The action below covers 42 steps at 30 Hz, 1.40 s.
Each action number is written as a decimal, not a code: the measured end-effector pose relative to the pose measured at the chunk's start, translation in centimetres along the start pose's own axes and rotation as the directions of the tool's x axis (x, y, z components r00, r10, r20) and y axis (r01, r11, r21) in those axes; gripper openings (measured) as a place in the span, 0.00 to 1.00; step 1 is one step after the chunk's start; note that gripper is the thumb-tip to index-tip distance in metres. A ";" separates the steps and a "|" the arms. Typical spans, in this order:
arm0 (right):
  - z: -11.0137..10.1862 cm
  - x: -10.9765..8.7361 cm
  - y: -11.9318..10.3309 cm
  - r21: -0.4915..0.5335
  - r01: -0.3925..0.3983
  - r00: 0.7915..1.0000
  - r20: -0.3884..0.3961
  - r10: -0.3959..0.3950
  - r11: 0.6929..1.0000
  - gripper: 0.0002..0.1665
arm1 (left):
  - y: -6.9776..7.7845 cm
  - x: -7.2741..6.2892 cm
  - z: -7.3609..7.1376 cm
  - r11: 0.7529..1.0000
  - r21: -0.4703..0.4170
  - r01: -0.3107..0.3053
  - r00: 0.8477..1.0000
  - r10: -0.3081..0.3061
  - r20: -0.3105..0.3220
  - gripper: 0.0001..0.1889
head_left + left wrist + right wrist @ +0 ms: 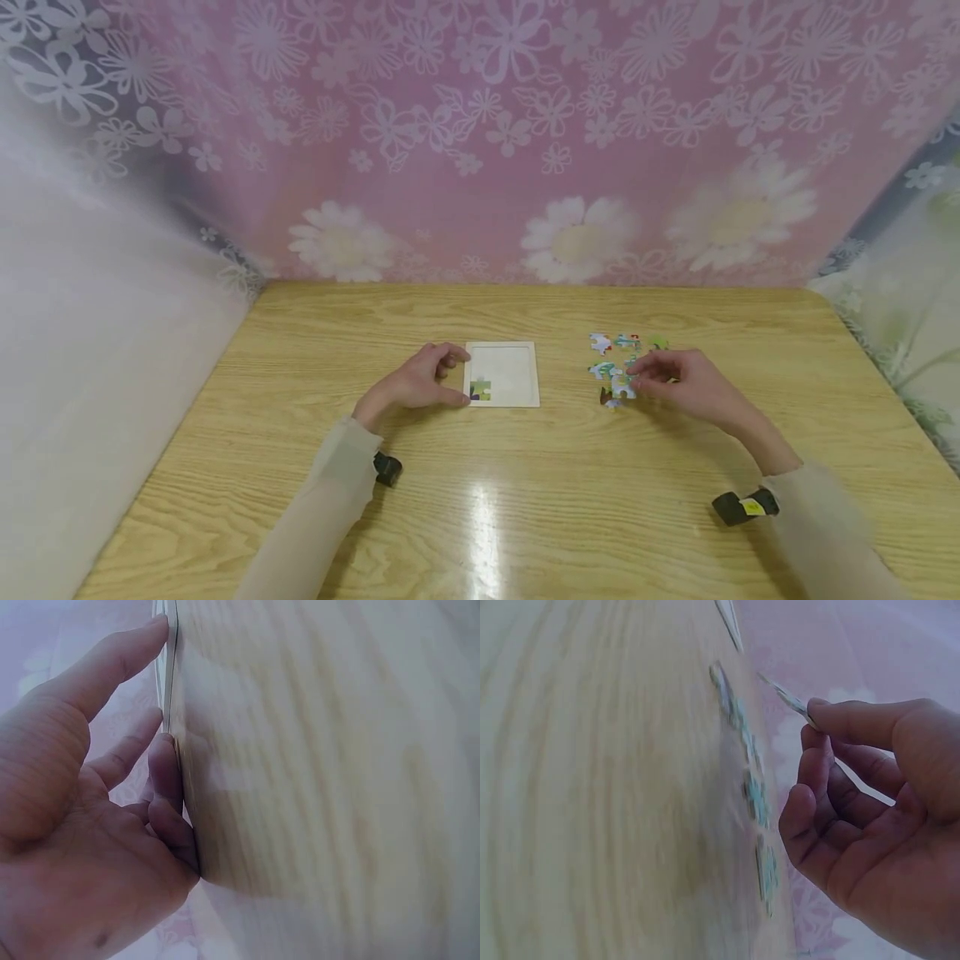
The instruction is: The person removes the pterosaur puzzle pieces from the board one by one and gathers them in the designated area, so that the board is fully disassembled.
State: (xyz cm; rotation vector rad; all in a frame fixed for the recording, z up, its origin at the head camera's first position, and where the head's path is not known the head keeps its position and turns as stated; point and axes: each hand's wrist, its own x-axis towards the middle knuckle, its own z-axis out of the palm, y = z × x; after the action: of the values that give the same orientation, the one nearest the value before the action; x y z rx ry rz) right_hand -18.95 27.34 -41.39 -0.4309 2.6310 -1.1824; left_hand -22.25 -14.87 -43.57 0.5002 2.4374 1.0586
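Observation:
My right hand [678, 377] pinches a jigsaw puzzle piece [622, 385] between thumb and forefinger. In the right wrist view, the pinched puzzle piece [789, 699] is held edge-on, raised above the others. More loose puzzle pieces [600, 342] lie on the table around these fingertips. Left of them is a square, pale puzzle tray [500, 344], lying flat. A green and purple piece [481, 391] sits in its lower left corner. My left hand [420, 379] rests at the tray's left edge, with thumb and forefinger spread apart and touching it.
The wood-grain table [420, 525] runs back to a pink floral curtain [450, 167]. A pale wall [105, 292] stands along the left side. Black cameras are strapped to both wrists.

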 end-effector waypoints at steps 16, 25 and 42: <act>-0.7 -1.5 2.4 -0.122 -0.029 1.000 -0.012 0.028 0.992 0.11 | 0.2 0.2 -0.2 1.000 -0.025 0.012 1.000 -0.011 0.012 0.34; -0.5 -1.2 2.7 -0.189 -0.044 0.999 -0.022 0.041 0.981 0.10 | 0.3 -0.1 -0.1 0.997 -0.064 0.042 0.999 -0.041 0.020 0.33; -0.4 -1.2 3.2 -0.226 -0.019 0.999 -0.049 0.008 0.974 0.10 | 0.2 0.1 -0.1 0.997 -0.070 0.036 0.999 -0.035 0.023 0.35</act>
State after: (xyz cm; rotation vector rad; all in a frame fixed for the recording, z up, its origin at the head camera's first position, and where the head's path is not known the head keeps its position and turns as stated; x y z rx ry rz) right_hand -18.49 30.07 -43.39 -0.4291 2.8174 -0.9012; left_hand -22.39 -14.75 -43.43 0.4418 2.3723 1.1139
